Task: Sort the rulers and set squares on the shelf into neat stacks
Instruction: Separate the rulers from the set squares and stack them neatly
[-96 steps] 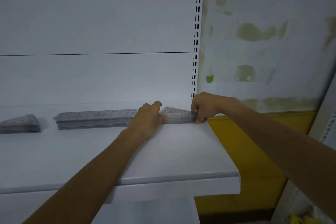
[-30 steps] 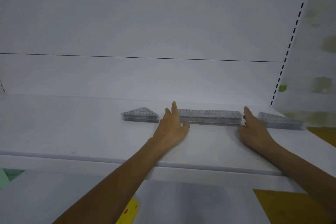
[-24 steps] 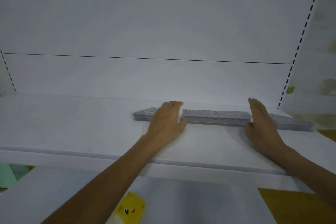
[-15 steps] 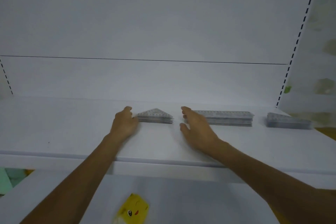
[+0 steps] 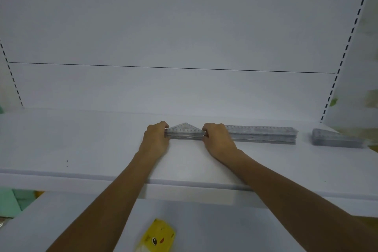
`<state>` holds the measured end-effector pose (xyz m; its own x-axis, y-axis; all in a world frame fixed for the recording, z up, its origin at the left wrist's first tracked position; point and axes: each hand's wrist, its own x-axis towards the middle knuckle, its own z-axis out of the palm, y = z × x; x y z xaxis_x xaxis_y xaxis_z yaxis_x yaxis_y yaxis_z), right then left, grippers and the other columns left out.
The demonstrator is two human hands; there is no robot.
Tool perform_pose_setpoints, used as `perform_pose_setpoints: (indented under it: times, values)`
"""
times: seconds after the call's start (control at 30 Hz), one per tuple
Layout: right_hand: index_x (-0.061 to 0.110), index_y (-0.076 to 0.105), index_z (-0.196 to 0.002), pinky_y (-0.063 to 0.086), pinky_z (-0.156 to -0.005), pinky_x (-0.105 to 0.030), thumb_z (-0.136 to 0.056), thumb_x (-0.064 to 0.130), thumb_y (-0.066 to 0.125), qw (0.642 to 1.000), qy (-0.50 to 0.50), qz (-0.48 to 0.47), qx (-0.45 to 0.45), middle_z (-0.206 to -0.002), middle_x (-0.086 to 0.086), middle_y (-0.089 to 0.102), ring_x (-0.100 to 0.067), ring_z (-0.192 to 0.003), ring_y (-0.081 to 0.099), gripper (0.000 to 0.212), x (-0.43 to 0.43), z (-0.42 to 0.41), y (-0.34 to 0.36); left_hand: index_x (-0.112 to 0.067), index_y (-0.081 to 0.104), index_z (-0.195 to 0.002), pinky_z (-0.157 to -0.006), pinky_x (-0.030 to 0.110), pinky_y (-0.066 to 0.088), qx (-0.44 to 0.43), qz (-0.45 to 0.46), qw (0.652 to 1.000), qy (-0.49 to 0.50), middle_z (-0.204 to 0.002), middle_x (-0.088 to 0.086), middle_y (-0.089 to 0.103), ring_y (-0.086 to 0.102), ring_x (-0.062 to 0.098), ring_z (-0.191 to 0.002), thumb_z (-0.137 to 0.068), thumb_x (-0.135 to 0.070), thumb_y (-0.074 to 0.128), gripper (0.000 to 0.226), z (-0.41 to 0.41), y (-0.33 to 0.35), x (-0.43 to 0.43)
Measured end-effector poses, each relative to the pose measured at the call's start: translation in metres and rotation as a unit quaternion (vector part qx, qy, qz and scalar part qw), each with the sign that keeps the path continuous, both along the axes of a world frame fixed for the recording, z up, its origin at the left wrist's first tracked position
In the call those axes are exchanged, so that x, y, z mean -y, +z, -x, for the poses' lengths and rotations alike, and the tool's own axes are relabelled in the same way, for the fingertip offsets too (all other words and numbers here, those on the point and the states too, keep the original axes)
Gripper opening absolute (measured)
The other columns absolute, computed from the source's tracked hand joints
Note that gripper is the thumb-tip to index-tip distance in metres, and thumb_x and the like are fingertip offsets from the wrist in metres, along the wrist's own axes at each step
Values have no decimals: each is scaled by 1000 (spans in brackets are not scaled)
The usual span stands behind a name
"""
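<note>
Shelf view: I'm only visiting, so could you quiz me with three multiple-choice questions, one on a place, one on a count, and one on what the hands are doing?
1. Where is the ruler stack relative to the set-square stack?
A) left of it B) on top of it C) right of it
2. How many stacks lie on the shelf?
A) three B) one C) five
3. What are the left hand and right hand doing?
A) hanging idle B) gripping the set-square stack's ends C) lifting the ruler stack

Answers:
1 C, the rulers lie just beyond the right hand.
2 A, there are set squares, rulers and a far stack at the right end.
3 B, fingers curl round both ends.
</note>
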<state>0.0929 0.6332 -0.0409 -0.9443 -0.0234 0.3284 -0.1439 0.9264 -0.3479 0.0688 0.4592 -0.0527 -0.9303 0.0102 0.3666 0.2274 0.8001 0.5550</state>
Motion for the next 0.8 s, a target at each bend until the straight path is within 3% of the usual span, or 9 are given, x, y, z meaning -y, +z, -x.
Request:
perform_pose_setpoints:
  times: [0.57, 0.67, 0.73, 0.8]
  values:
    - [-1, 58, -101, 42, -70, -29, -80, -10, 42, 999, -18, -49, 5, -100, -15, 54, -29, -89, 55, 28, 5, 15, 12, -5, 65, -104, -88, 32, 47, -33, 4, 999, 7, -106, 14, 67, 59, 28, -100, -83, 2, 57, 23, 9, 0, 3]
    - [0, 55, -90, 41, -64, -27, -79, -10, 42, 998, -11, -67, 9, -82, -9, 44, -23, -72, 46, 20, 5, 15, 12, -8, 60, -108, -78, 27, 43, -18, 22, 1000, 8, -107, 12, 64, 57, 26, -98, -85, -3, 52, 24, 8, 0, 0]
    - [4, 45, -71, 37, -54, -25, -78, -6, 45, 997, -6, -78, 26, -70, -4, 38, -19, -63, 42, 13, 7, 16, 14, -8, 59, -107, -73, 25, 40, -12, 23, 1000, 0, -104, 11, 64, 56, 23, -90, -87, -11, 52, 22, 6, 0, -2]
    - [10, 32, -60, 29, -45, -23, -79, 2, 50, 996, 5, -76, 36, -65, -2, 34, -15, -55, 37, 27, 6, 19, 15, -7, 58, -107, -73, 27, 42, -10, 22, 1000, -9, -103, 10, 63, 56, 23, -90, -87, -18, 55, 23, 5, 0, -4]
